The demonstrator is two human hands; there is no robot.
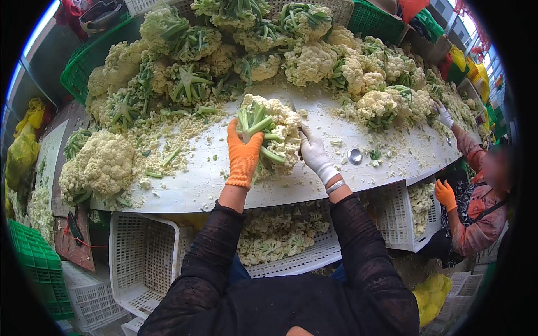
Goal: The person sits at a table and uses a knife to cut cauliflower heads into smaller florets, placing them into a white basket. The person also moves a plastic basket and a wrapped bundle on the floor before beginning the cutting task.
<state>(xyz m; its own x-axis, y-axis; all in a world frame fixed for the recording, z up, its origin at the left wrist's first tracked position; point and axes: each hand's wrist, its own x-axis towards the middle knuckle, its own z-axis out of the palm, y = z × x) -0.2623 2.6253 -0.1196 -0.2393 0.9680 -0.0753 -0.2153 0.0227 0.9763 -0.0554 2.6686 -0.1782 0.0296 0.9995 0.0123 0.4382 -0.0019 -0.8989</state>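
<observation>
A cream-coloured, knobbly cauliflower head with green stalks (287, 124) is gripped over the smooth white tabletop (218, 182) by the spread fingers of the orange-gloved left hand (245, 154). At its right side, a slim metal knife (293, 105) is held in the curled fingers of the white-gloved right hand (315, 152), the handle being hidden.

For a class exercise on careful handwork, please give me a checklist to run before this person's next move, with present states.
1. Left hand grips the cauliflower: ok, at the stalk side.
2. Both hands gloved: ok, orange left, white right.
3. Knife edge faces away from fingers: cannot tell, blade barely shows.
4. Tabletop free of crumbs: not ok.
5. White crate below the table edge: ok.
</observation>
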